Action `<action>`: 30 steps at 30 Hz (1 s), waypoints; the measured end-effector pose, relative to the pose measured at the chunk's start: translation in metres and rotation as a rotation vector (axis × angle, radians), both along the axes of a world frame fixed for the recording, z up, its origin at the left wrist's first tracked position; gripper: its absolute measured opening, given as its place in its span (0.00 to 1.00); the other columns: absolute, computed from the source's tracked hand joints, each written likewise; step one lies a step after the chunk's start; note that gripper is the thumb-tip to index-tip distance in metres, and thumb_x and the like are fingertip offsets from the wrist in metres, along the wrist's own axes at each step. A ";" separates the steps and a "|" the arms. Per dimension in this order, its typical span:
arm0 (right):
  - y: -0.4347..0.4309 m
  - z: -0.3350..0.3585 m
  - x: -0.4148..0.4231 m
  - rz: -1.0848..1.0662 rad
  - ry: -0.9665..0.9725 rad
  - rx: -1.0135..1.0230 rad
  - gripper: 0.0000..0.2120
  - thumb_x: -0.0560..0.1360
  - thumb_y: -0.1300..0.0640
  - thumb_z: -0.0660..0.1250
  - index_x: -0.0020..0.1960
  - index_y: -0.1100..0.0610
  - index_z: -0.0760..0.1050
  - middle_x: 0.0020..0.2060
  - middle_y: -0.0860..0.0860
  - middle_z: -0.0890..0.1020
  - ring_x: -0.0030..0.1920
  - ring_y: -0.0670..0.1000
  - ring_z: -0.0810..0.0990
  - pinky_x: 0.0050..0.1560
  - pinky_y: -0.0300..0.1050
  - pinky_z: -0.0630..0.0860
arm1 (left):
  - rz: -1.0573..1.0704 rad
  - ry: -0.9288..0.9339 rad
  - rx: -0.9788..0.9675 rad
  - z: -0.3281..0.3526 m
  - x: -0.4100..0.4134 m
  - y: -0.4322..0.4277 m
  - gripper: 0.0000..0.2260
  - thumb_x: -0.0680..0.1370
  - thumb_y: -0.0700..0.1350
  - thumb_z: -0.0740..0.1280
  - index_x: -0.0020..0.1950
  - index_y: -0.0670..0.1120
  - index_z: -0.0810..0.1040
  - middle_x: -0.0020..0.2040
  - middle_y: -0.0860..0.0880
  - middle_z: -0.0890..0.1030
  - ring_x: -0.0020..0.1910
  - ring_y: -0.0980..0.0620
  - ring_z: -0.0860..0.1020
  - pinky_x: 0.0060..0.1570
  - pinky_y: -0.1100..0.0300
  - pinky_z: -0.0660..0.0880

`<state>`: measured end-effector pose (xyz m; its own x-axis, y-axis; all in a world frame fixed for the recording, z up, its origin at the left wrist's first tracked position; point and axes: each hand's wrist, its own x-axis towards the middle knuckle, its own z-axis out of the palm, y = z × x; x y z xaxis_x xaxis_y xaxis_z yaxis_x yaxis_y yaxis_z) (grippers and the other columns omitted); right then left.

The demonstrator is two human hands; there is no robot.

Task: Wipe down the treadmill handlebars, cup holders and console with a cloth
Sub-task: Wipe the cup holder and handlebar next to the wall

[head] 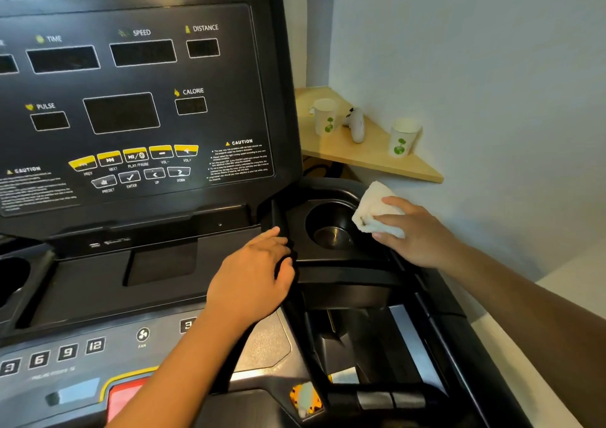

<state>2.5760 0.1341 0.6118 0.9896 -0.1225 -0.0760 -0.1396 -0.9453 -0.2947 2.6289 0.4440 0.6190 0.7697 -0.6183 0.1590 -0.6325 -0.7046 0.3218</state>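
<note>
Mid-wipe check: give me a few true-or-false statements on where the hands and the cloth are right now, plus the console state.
1. The right hand holds the white cloth at the rim of the right cup holder. True.
2. The left hand holds a spray bottle. False: it holds nothing and rests on the console ledge beside that cup holder.
3. The console displays show lit numbers. False: they are dark.
4. Two paper cups stand on the wooden shelf. True.

Cut off and unreadable
Left cup holder (13, 280) runs off the edge; caution print (241, 161) too small to read; yellow sticker (306, 398) blurred.
</note>
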 end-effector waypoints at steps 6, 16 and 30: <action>0.019 0.018 0.029 0.001 0.086 -0.181 0.16 0.79 0.42 0.61 0.66 0.39 0.73 0.74 0.47 0.59 0.67 0.56 0.62 0.63 0.52 0.69 | 0.021 -0.009 -0.021 0.000 0.001 -0.001 0.18 0.78 0.53 0.57 0.61 0.50 0.81 0.65 0.56 0.78 0.72 0.62 0.65 0.62 0.59 0.71; 0.032 0.041 0.031 0.295 0.232 -0.462 0.23 0.74 0.56 0.62 0.66 0.38 0.73 0.72 0.48 0.60 0.66 0.55 0.62 0.48 0.44 0.66 | 0.003 0.003 -0.046 0.001 0.003 0.003 0.16 0.78 0.49 0.60 0.61 0.51 0.81 0.66 0.58 0.78 0.72 0.66 0.63 0.62 0.65 0.66; 0.070 0.049 0.039 0.294 0.341 -0.250 0.20 0.76 0.60 0.62 0.66 0.46 0.74 0.60 0.52 0.78 0.54 0.53 0.79 0.52 0.47 0.76 | 0.040 -0.013 -0.077 0.001 0.003 -0.001 0.18 0.75 0.49 0.59 0.59 0.50 0.83 0.62 0.57 0.80 0.70 0.64 0.68 0.61 0.67 0.64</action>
